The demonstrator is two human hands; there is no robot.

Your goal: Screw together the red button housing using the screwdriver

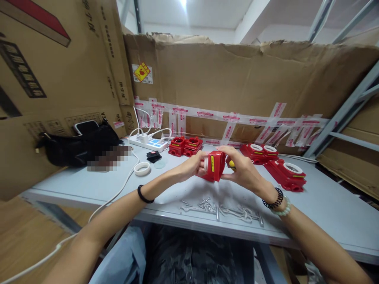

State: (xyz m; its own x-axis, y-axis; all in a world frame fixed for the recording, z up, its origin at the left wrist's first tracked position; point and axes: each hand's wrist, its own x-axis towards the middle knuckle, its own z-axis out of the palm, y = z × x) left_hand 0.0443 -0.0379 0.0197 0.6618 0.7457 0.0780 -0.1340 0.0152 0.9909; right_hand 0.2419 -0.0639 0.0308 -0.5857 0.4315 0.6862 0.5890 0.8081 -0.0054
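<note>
A person held a red plastic housing (pixel 213 166) between both hands above the near half of a grey worktable (pixel 325 213), the piece raised clear of the surface and level with the wrists. The left hand (pixel 194 165) closed on the housing's left end, its fingers wrapped around a white ring-shaped part there, while the right hand (pixel 241 169) gripped the right end, fingers curled over the top and thumb beneath, with a small yellow object (pixel 231 163) tucked against the palm. The housing's long axis ran left to right, from 1 hand to the other, so neither hand stood nearer than its partner; a yellow label faced the camera.

Behind it on the table sat 2 joined red housings (pixel 185 146) and, to the right, more red housings with white rings (pixel 274 159). A white tape roll (pixel 142 169), a white power strip (pixel 149 142) and a black bag (pixel 79 148) lay to the left. Small metal screws (pixel 219 207) were scattered near the front edge, against a taped cardboard wall (pixel 237 83).
</note>
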